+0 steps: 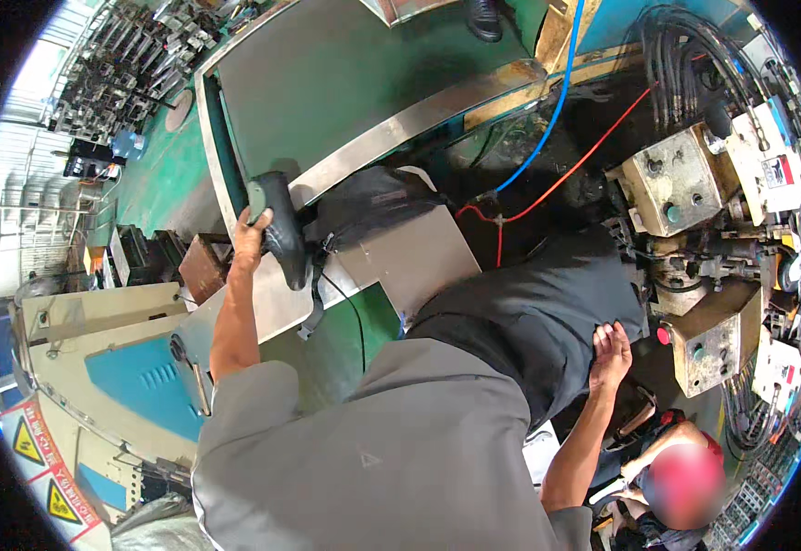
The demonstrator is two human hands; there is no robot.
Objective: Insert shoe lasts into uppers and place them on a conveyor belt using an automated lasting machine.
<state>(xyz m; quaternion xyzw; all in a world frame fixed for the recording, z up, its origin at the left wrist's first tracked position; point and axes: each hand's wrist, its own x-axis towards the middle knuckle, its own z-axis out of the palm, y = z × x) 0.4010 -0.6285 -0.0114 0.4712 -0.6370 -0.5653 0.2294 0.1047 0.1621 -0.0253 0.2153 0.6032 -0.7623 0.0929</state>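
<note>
My left hand (250, 234) is closed around the grey-green upper end of a black boot (283, 234). The boot hangs tilted, its length running down over the near corner of a pale metal table (276, 298). My right hand (610, 354) lies on the knee of my dark trousers (529, 312), fingers stretched out, and nothing is in it. Just beyond the boot, a crumpled black bag (368, 207) rests by a flat beige panel (433, 262).
Ahead runs a green conveyor belt (345, 83) with a metal rim. Blue (557, 110) and red (593, 151) hoses hang at its right. Machine control boxes (681, 179) stand to the right; a person in red (685, 477) sits lower right. A cream-and-blue machine (143, 376) is at left.
</note>
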